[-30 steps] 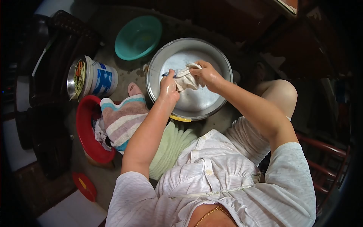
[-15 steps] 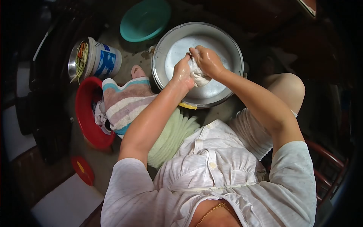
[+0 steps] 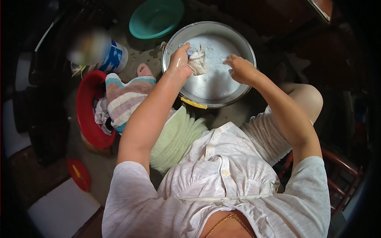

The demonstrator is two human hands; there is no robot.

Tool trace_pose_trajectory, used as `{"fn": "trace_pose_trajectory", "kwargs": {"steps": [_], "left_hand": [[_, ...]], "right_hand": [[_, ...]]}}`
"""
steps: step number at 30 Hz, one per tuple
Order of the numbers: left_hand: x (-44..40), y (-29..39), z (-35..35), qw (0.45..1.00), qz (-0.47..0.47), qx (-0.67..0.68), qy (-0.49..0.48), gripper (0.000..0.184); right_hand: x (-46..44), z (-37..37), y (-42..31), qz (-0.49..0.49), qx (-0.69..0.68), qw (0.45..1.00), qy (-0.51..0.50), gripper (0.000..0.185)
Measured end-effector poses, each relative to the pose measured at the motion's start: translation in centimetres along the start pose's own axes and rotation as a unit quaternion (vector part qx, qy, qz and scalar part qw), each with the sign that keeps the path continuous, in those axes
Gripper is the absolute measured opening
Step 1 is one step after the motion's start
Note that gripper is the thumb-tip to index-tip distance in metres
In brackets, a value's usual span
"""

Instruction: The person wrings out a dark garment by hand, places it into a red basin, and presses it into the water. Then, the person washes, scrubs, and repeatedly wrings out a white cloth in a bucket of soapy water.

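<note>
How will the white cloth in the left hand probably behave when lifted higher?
The white cloth is probably floppy, since it bunches in soft folds at the left hand. It may be slippery and heavy for its size, because the hand glistens wet over the metal basin.

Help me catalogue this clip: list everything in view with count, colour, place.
Metal basin: 1, silver, upper centre
Handle grip: 1, yellow, near rim
Cloth: 1, off-white, above metal basin
Teal basin: 1, teal, upper left
Bucket: 1, white-blue, left
Red basin: 1, red, left
Fabric: count unclear, whitish, red basin
Striped towel: 1, multicoloured, beside red basin
Green towel: 1, pale green, lap
Small object: 1, red-yellow, lower left
Barred frame: 1, dark red, right edge
Shirt: 1, white, worn
Necklace: 1, gold, neck
Left hand: 1, bare, holding cloth
Right hand: 1, bare, over metal basin
</note>
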State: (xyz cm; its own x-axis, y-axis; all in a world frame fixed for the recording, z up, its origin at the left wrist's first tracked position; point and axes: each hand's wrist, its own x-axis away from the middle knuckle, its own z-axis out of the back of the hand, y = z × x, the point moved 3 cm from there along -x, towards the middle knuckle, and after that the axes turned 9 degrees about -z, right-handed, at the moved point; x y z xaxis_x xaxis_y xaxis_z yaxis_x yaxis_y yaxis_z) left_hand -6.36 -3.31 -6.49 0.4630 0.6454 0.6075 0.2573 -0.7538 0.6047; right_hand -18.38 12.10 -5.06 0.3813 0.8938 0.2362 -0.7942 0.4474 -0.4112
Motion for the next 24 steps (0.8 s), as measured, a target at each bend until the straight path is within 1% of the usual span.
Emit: {"fn": "trace_pose_trajectory", "kwargs": {"steps": [4,6,7,8,9,10,11,12,13,17,18,19,20,22,24], "left_hand": [[-0.1,0.3,-0.2,1.000,0.002,-0.019,-0.018,0.028],[-0.4,0.4,-0.2,0.999,-0.008,-0.031,-0.024,0.030],[-0.5,0.6,-0.3,0.998,-0.016,-0.047,-0.033,0.032],[-0.5,0.8,-0.4,0.998,-0.020,-0.043,-0.032,0.032],[-0.5,1.0,-0.5,0.998,-0.019,-0.041,-0.034,0.032],[-0.4,1.2,-0.7,0.998,-0.019,-0.039,-0.035,0.032],[-0.1,1.3,-0.8,0.998,-0.021,-0.037,-0.035,0.032],[0.5,1.5,-1.1,0.999,-0.017,-0.036,-0.037,0.031],[0.8,1.6,-1.2,0.998,-0.013,-0.036,-0.040,0.031],[0.7,1.6,-1.0,0.998,-0.012,-0.053,-0.038,0.029],[0.9,1.7,-1.0,0.997,-0.011,-0.058,-0.049,0.029],[1.0,1.7,-1.0,0.996,-0.010,-0.063,-0.060,0.029],[1.2,1.8,-1.0,0.996,-0.011,-0.061,-0.060,0.029],[1.9,2.1,-1.1,0.996,-0.001,-0.068,-0.052,0.030],[1.7,2.3,-0.8,0.996,-0.007,-0.070,-0.049,0.030]], "right_hand": [[0.1,0.5,0.1,-0.008,-0.032,0.999,0.019,0.023],[0.5,0.4,-0.8,0.017,0.045,0.994,-0.096,0.018],[1.2,0.4,-2.0,0.057,-0.006,0.996,-0.075,0.014],[1.7,-0.4,-2.8,0.100,-0.052,0.990,-0.083,0.012],[2.7,-0.2,-4.7,0.122,-0.019,0.987,-0.102,0.011],[3.4,-0.5,-6.1,0.144,-0.053,0.983,-0.100,0.010],[4.0,-1.0,-7.6,0.156,-0.070,0.978,-0.119,0.011],[4.5,-0.9,-9.4,0.157,-0.050,0.975,-0.148,0.012],[4.9,-1.1,-10.8,0.160,-0.061,0.971,-0.165,0.013],[5.0,-3.7,-14.7,0.179,-0.081,0.965,-0.176,0.015],[4.9,-4.6,-15.3,0.164,-0.048,0.967,-0.191,0.017],[4.8,-5.2,-15.5,0.150,-0.014,0.967,-0.206,0.019],[4.8,-5.4,-15.5,0.151,-0.012,0.967,-0.206,0.019],[4.8,-5.7,-15.7,0.170,0.019,0.956,-0.239,0.022],[5.4,-4.7,-15.2,0.161,0.041,0.960,-0.225,0.020]]}}
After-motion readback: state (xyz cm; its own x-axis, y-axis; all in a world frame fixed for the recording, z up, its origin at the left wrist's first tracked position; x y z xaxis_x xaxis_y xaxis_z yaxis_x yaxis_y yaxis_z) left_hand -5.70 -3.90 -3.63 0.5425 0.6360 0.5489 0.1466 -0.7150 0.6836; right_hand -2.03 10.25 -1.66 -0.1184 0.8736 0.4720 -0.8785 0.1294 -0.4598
